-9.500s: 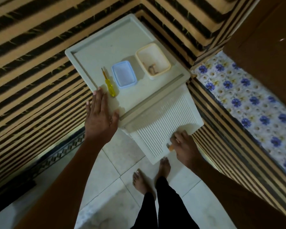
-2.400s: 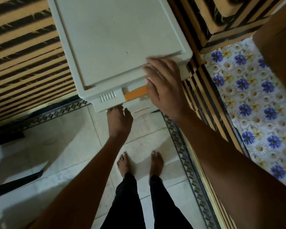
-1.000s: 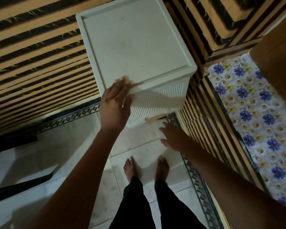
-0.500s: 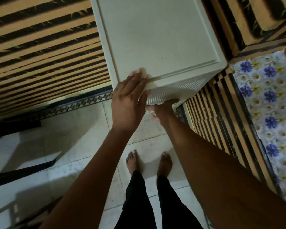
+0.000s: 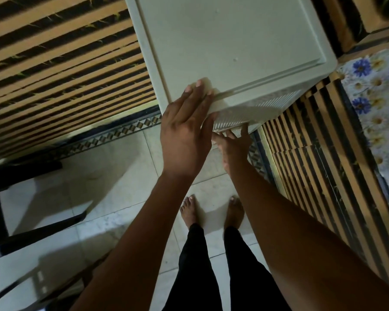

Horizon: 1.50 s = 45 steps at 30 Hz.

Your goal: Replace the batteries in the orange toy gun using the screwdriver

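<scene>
Dark frame: at far left I see a black chair-like frame (image 5: 32,232) standing on the floor, its bars cutting across the pale tiles; what it is exactly I cannot tell.
Striped wall: tan and black bands (image 5: 61,63) run up to the left edge of the cabinet, with a diamond-patterned border strip at their foot.
Floor: pale glossy tiles (image 5: 112,176) with thin grout lines; open floor lies between the dark frame and the bare feet (image 5: 211,212), which stand just in front of the cabinet.
Left hand: my view has the left hand (image 5: 186,129) laid flat on the cabinet's front left corner, fingers straight and close together, tips over the raised rim.
Cabinet: white plastic cabinet (image 5: 234,41), smooth recessed top with a stepped rim and rounded corners; its front face is finely ribbed.
Right hand: the right hand (image 5: 233,144) sits lower, against the ribbed front (image 5: 267,106), fingers pointing up and touching it; whether they hook anything I cannot tell.
Toy gun: not visible to me; neither is the screwdriver.
Right side: more striped panelling close beside the cabinet, then a cloth printed with blue flowers (image 5: 377,108) at the far edge.
</scene>
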{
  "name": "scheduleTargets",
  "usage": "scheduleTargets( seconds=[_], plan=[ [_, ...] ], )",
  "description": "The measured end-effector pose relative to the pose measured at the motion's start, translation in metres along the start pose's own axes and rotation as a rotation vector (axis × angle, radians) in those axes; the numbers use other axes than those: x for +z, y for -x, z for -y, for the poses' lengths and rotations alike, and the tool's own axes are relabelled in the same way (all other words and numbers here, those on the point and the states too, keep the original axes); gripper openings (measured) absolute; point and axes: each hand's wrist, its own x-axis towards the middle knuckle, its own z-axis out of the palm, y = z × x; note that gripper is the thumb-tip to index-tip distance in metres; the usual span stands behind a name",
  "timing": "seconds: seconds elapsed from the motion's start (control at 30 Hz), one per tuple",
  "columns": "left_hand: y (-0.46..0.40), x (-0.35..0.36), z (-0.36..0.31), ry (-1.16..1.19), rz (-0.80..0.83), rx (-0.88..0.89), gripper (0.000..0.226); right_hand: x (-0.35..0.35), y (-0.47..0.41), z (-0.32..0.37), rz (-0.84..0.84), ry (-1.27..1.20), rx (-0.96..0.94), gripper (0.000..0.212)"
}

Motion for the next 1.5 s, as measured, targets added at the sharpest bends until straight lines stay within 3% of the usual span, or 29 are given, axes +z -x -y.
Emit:
scheduleTargets(
  seconds=[0.2, 0.33, 0.4, 0.57, 0.8, 0.93, 1.1, 1.17, 1.37, 1.43, 1.5],
  plan=[
    [0.001, 0.0, 0.003, -0.003, 0.026, 0.035, 0.036, -0.005, -0.002, 0.002, -0.09, 0.119, -0.104, 0.141],
    [0.0, 0.0, 0.003, -0.007, 0.033, 0.044, 0.036, -0.013, -0.008, 0.01, -0.153, 0.281, -0.191, 0.119],
    [0.0, 0.0, 0.003, -0.01, 0.032, 0.05, 0.036, -0.018, -0.012, 0.015, -0.141, 0.27, -0.198, 0.124],
    [-0.001, 0.002, 0.006, -0.038, 0.02, 0.076, 0.035, -0.027, -0.023, 0.021, -0.06, 0.143, -0.166, 0.161],
    [0.0, 0.003, 0.01, -0.015, -0.012, 0.1, 0.035, -0.025, -0.019, 0.023, 0.026, 0.011, -0.143, 0.138],
    [0.001, 0.003, 0.011, -0.011, -0.002, 0.104, 0.035, -0.031, -0.024, 0.021, 0.047, 0.062, -0.112, 0.147],
    [0.002, 0.0, 0.01, 0.008, 0.024, 0.112, 0.036, -0.031, -0.021, 0.021, -0.047, 0.268, -0.111, 0.162],
    [0.003, -0.003, 0.011, 0.028, 0.064, 0.108, 0.036, -0.032, -0.006, 0.022, -0.066, 0.265, -0.104, 0.145],
    [-0.001, -0.036, 0.017, 0.225, 0.229, 0.067, 0.04, -0.022, 0.047, 0.035, -0.024, 0.255, -0.157, 0.057],
    [0.001, -0.05, 0.013, 0.283, 0.224, -0.011, 0.037, -0.016, 0.072, 0.045, -0.005, 0.267, -0.171, 0.033],
    [0.011, -0.072, 0.005, 0.361, 0.203, -0.14, 0.033, -0.008, 0.104, 0.058, 0.013, 0.327, -0.234, 0.022]
  ],
)
